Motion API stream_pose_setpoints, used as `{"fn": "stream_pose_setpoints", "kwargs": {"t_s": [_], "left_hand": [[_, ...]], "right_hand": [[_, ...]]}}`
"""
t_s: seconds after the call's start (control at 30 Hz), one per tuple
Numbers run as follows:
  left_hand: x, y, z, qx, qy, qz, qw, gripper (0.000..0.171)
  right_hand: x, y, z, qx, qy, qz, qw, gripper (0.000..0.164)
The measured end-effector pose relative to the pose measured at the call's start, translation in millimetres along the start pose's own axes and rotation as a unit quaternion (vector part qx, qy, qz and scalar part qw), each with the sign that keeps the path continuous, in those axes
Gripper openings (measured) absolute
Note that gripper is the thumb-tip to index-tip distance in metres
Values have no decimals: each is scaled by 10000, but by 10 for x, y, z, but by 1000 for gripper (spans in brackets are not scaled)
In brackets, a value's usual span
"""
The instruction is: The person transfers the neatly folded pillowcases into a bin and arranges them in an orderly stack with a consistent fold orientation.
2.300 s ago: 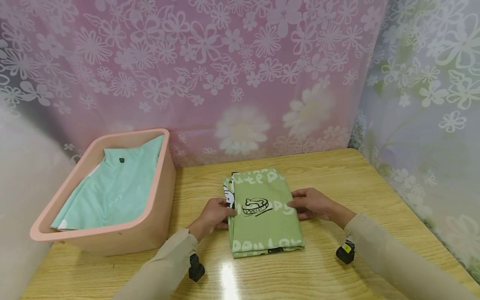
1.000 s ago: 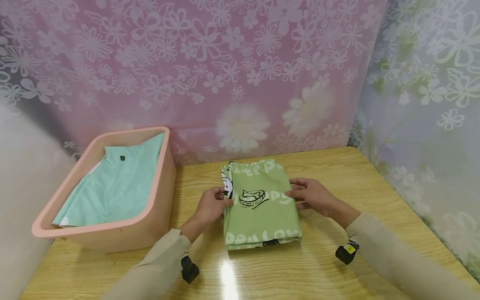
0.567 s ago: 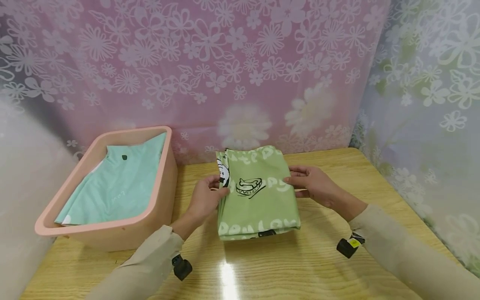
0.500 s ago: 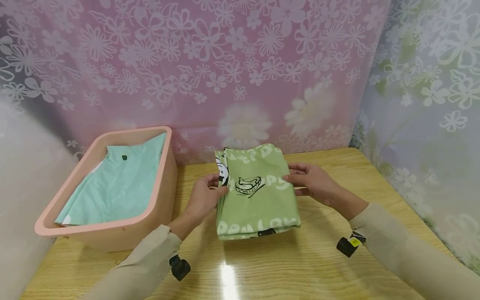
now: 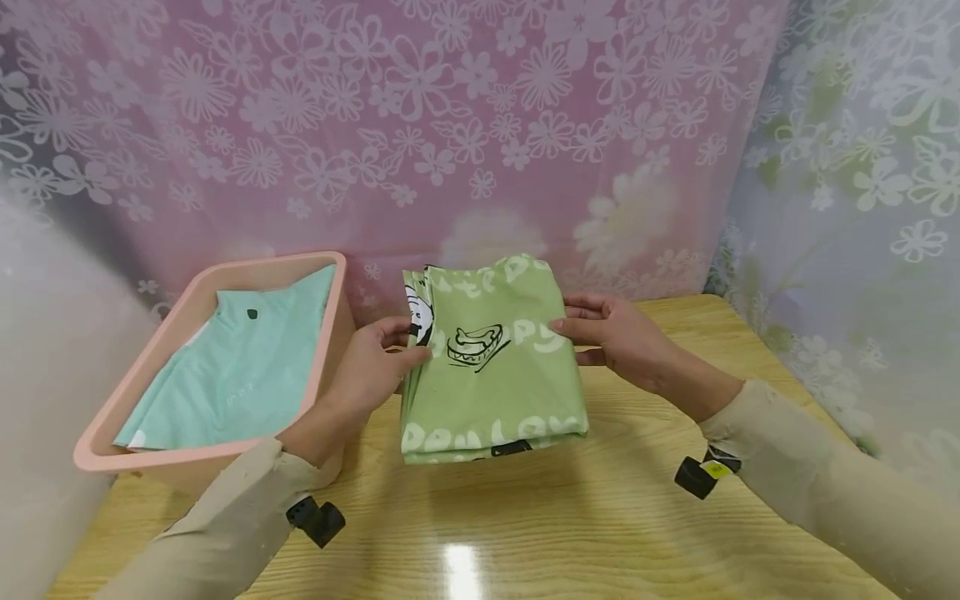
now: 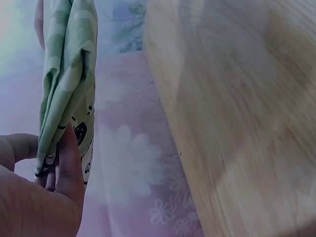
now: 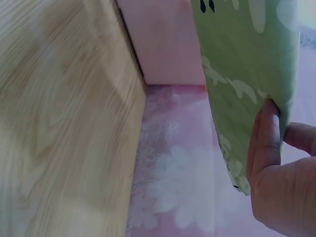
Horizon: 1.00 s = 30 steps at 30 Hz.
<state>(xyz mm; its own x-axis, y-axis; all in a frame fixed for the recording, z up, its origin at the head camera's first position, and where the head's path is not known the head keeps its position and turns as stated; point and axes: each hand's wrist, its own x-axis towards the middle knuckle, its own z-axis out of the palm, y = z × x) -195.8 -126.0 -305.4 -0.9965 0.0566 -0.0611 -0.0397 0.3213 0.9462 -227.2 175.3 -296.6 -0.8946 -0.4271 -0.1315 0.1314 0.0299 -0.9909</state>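
Observation:
A folded green cloth [image 5: 495, 383] with white lettering and a black drawing of a bone in a bowl is held up above the table. My left hand [image 5: 367, 362] pinches its left edge, thumb on top and fingers underneath. On the opposite edge, my right hand [image 5: 618, 342] grips it the same way. In the left wrist view the stacked folds of the cloth [image 6: 69, 74] show between thumb and fingers. The right wrist view shows the fingers [image 7: 268, 136] flat along the cloth's underside.
A pink plastic bin [image 5: 341, 308] stands to the left, close to my left hand, with a teal cloth [image 5: 232, 367] lying inside it. Under everything is a wood-grain table [image 5: 570, 533]. Flowered curtains [image 5: 480, 125] hang behind it and at the right.
Both hands have lifted the green cloth off the table and carried it up and left, toward the bin. The cloth is now slightly tilted. The bin and teal cloth stay put.

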Motion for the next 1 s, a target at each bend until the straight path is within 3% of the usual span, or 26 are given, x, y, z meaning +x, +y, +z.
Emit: {"fn": "stream_pose_setpoints", "kwargs": {"t_s": [0.33, 0.53, 0.7, 1.0], "left_hand": [[-22, 147, -348, 511, 11, 132, 9986, 55], [-57, 208, -567, 637, 156, 134, 9978, 58], [-49, 222, -718, 774, 225, 93, 9967, 58], [-11, 236, -942, 808, 280, 331, 9958, 52]], "right_hand": [[149, -143, 307, 781, 18, -333, 9964, 53], [257, -228, 444, 904, -132, -423, 9949, 50], [346, -286, 575, 1008, -19, -437, 9940, 49], [496, -361, 755, 1105, -2, -469, 9928, 50]]}}
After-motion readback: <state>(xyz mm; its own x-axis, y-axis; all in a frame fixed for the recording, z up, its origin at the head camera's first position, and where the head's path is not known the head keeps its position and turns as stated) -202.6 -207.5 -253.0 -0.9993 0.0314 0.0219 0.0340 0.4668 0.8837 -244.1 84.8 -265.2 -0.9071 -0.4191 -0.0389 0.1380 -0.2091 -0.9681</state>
